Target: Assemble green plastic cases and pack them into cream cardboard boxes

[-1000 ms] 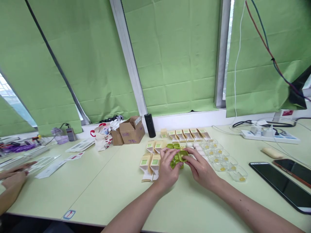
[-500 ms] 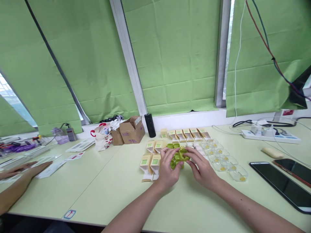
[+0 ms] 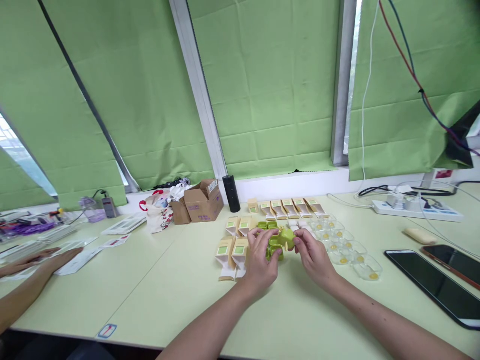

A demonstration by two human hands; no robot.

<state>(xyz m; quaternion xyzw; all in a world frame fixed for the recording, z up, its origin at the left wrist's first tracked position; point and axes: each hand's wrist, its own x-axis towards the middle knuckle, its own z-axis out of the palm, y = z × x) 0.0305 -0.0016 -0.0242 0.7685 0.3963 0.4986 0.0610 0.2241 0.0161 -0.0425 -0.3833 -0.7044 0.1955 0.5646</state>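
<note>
The green cup (image 3: 287,237) is up off the table (image 3: 180,300), in front of the person and between the two hands. The right hand (image 3: 315,256) has its fingers closed in a narrow pinch on the cup's right side, which probably leaves the rest of it free to be turned. The left hand (image 3: 260,257) curls over the cup's other side, fingers partly bent, with the green tray (image 3: 275,250) just beneath; the grip looks like a brace against tipping, though how firmly each fingertip bears cannot be told.

The folded cartons (image 3: 225,252) stand left of the hands, and a row of tan cartons (image 3: 292,209) lines up towards the table's far edge. The clear containers (image 3: 367,269), with yellow spots in them, spread to the right. Such grouping by kind likely keeps each sort within a short reach while leaving the strip towards the near edge for the forearms. The black phone (image 3: 435,285) lies farther right, apart from these groups, presumably out of the hands' way.
</note>
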